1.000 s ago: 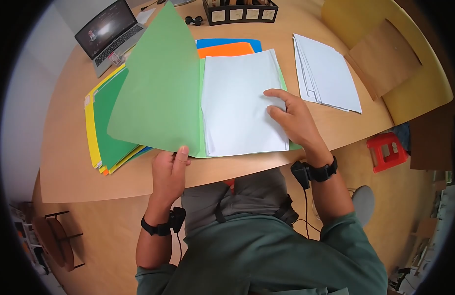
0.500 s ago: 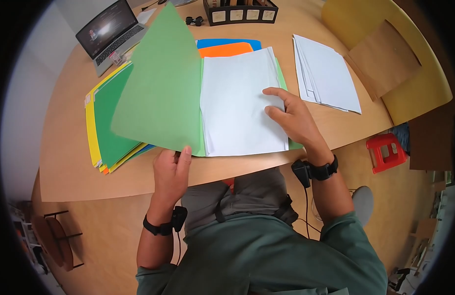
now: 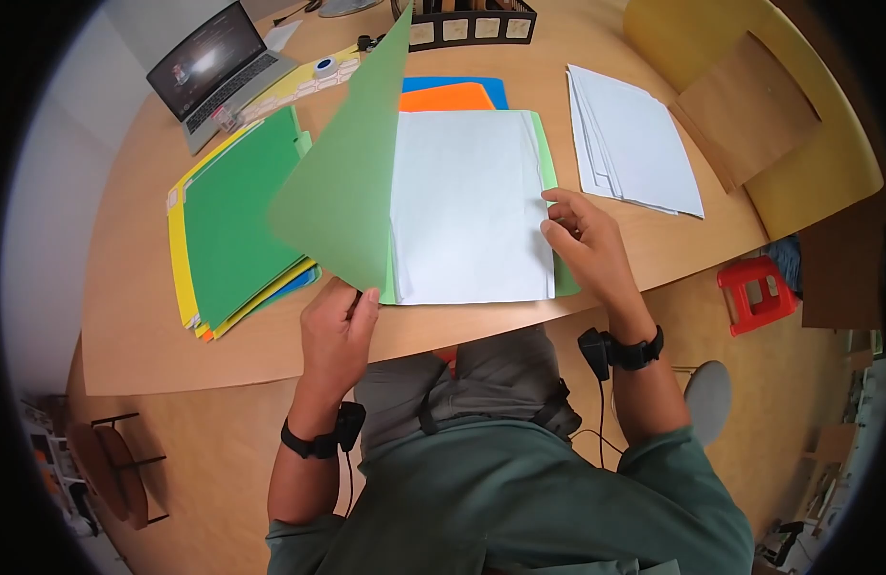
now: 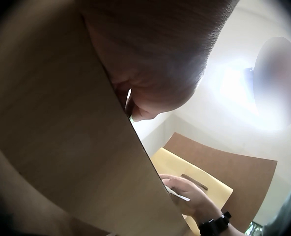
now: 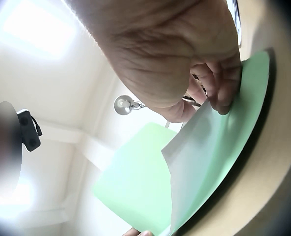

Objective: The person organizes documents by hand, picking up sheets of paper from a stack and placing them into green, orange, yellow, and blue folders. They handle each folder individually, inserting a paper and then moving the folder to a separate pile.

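A light green folder [image 3: 352, 182] lies opened on the table, its left cover raised and tilted over. White sheets of paper [image 3: 467, 201] rest inside on the right half. At the bottom of the spine, my left hand [image 3: 336, 331] pinches the folder, thumb on top; the left wrist view mostly shows the table's underside and hides that grip. My right hand [image 3: 596, 247] is at the right edge of the sheets, its fingers loosely bent. In the right wrist view its fingertips [image 5: 224, 103] touch the folder beside the paper's edge.
Left of the folder lies a pile of green and yellow folders [image 3: 237, 220], with a laptop [image 3: 213, 77] behind. Orange [image 3: 448, 99] and blue folders [image 3: 486, 89] lie beyond. Loose papers [image 3: 635, 144] are at right, near a yellow chair [image 3: 850, 153]. A black organizer [image 3: 472, 27] stands at the back.
The raised cover has swung up and to the right, uncovering more of the folder pile. My right hand has slid right from the sheets to their edge. The left hand has shifted slightly right.
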`<state>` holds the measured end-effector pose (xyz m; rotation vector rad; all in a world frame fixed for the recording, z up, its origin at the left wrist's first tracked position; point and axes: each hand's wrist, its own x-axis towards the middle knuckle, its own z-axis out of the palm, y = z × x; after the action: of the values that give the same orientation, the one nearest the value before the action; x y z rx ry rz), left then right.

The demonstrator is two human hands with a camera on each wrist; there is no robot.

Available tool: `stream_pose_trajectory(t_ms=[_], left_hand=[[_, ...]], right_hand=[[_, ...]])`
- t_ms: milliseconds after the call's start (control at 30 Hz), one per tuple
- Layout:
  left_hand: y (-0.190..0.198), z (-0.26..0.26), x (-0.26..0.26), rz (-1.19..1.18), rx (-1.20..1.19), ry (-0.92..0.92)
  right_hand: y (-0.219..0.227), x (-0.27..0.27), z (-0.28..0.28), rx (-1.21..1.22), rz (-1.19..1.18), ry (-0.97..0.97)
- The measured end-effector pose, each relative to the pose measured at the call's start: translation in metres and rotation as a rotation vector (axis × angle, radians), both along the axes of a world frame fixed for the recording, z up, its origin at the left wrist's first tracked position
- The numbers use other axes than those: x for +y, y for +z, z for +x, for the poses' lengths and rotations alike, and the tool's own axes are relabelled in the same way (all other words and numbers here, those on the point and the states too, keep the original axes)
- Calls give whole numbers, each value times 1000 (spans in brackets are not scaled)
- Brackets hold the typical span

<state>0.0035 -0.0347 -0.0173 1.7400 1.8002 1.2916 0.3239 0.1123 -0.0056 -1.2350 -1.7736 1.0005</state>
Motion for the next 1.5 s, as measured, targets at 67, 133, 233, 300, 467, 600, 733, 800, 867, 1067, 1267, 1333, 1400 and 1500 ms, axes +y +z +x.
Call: stream_pose_trajectory(t_ms=[67, 133, 233, 300, 467, 600, 733, 800, 867, 1067, 1267, 1333, 1400, 1500], left_hand=[[0, 1, 1, 1, 23, -6], [-2, 0, 1, 1, 47, -12], [-3, 0, 1, -49, 96, -6], [4, 7, 2, -40, 91, -12], [3, 8, 2, -27, 64, -45], [4, 8, 2, -44, 79, -61], [3, 10, 1, -33, 39, -54], [3, 10, 1, -32, 46, -56], [3, 10, 1, -37, 55, -56], [3, 8, 1, -22, 106, -58], [4, 8, 1, -3, 143, -63], [4, 8, 1, -3, 151, -64], [4, 8, 1, 5, 154, -65], [4, 9, 1, -2, 148, -62]], right_hand=[[-7, -1, 3, 26, 5, -6], [-10, -2, 4, 53, 10, -12], [-12, -3, 4, 81, -3, -13], [-18, -3, 3, 93, 1, -30], [-18, -4, 4, 93, 23, -32], [-23, -2, 4, 134, 21, -10], [-12, -6, 2, 100, -22, 5], [-13, -6, 2, 96, -10, 16], [-12, -7, 3, 99, -16, 15], [-13, -7, 3, 105, -8, 28], [-14, -7, 2, 116, -9, 27], [-14, -7, 3, 128, -1, 31], [-12, -8, 3, 119, -5, 29], [-13, -8, 2, 121, -14, 20]])
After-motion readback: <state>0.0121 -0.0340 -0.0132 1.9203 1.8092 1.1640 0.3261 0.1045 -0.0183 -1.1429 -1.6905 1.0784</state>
